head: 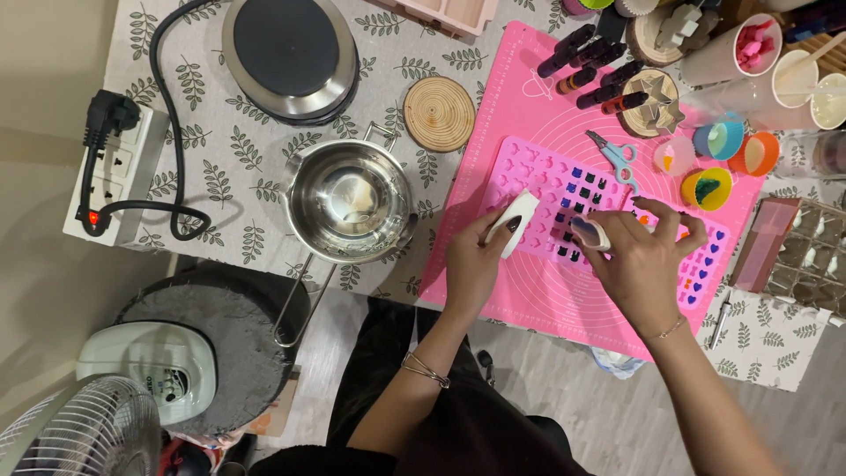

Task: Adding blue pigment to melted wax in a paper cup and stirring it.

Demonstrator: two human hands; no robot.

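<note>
Here two hands: left hand (473,264) grips one white scraper (515,219).

Pink silicone mould tray (564,189): flat, rectangular, lying under and just ahead of both grips on the pink mat; rows of small shaped cavities, those between the two grips filled dark blue to black, those beyond the left grip unfilled pink, a few to the outer side of the right grip showing purple and orange fill

White scraper card (514,220): thin, pale, oblong, pinched at its near end, tilted with its far end raised toward the tray's near-left edge, touching or just above it, cannot tell which

Small white cup (590,232): pinched at the rim, tipped over the dark-filled cavities, interior showing dark purple content
</note>
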